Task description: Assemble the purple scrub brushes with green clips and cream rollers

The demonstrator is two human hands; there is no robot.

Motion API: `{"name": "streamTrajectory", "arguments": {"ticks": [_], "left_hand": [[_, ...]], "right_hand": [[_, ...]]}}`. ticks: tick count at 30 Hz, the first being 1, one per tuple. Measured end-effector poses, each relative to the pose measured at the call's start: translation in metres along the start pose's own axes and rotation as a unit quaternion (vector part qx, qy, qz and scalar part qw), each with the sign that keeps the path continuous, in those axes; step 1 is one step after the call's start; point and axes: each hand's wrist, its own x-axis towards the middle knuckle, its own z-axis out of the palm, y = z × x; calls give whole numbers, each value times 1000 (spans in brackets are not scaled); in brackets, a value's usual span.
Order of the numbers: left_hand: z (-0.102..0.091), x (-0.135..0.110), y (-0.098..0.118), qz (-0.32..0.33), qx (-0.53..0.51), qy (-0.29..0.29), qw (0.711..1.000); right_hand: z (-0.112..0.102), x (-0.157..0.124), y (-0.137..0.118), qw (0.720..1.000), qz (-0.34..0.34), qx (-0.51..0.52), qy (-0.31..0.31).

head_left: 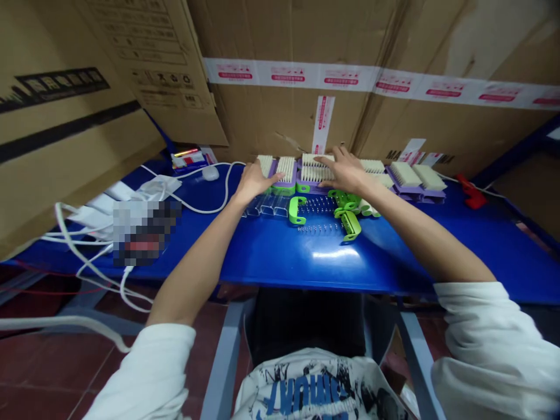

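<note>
My left hand rests at the left end of a row of purple-based blocks with cream bristles, thumb spread over a bristle block. My right hand lies over a wider bristle block, its thumb and fingers apart. Whether either hand bears weight on the blocks or grips them is unclear. Just in front lie a bright green U-shaped bracket, a second green bracket and clear rectangular tubes. Small shiny metal pieces are lined up in rows beside the brackets.
More bristle blocks stand to the right, with a red tool-like object beyond. White cables and plugs crowd the left of the blue table. Cardboard walls the back. Pale round tubes lie below my right wrist.
</note>
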Motion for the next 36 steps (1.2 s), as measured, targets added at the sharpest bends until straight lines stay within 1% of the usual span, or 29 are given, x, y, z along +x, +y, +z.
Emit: {"name": "streamTrajectory", "arguments": {"ticks": [3, 5, 6, 7, 9, 10, 11, 12, 13, 14, 16, 19, 20, 22, 25, 28, 30, 33, 34, 36], "left_hand": [[-2, -2, 1, -14, 8, 24, 1000], [-3, -5, 4, -14, 18, 28, 999], [-4, -7, 6, -12, 24, 22, 999], [-6, -10, 9, -10, 31, 12, 999], [-8, -17, 18, -19, 47, -4, 999], [-9, -20, 23, -28, 55, -6, 998], [-10, -23, 28, -37, 61, -6, 997], [-10, -25, 32, -42, 64, -5, 997], [-11, -27, 36, -43, 64, -5, 997], [-11, -29, 39, -42, 61, -6, 997], [-11, -30, 42, -45, 56, -9, 997], [-10, -33, 42, -52, 50, -6, 997], [-9, -34, 42, -50, 48, 4, 998], [-9, -38, 44, -39, 40, 41, 998], [-13, -45, 54, -3, 14, 98, 995], [-20, -53, 66, 44, -5, 113, 993], [-24, -58, 72, 62, -12, 118, 991], [-31, -63, 75, 71, -21, 133, 988], [-33, -64, 75, 73, -22, 137, 988], [-35, -65, 75, 77, -24, 141, 987]], "right_hand": [[-4, -20, -13, 995, -16, -5, 94], [-11, -43, -8, 990, -10, 1, 142], [-16, -57, 0, 987, -4, 5, 158], [-22, -72, 11, 985, 5, 8, 173], [-31, -105, 40, 983, 28, 23, 181], [-34, -120, 56, 981, 50, 36, 185], [-36, -134, 73, 976, 86, 44, 194], [-36, -145, 88, 968, 131, 44, 209], [-35, -152, 100, 963, 160, 38, 214], [-34, -156, 110, 961, 167, 34, 217], [-27, -157, 120, 962, 166, 23, 217], [-14, -147, 117, 979, 124, 3, 162], [-10, -143, 115, 984, 112, -3, 139], [-6, -137, 114, 990, 96, -2, 102], [-10, -130, 118, 994, 83, 13, 72], [-17, -121, 125, 998, 46, 16, 41], [-16, -112, 130, 1000, 10, 21, 12], [-1, -102, 142, 998, -35, 46, -14], [7, -99, 148, 998, -40, 55, -11], [26, -97, 163, 997, -26, 67, -6]]}}
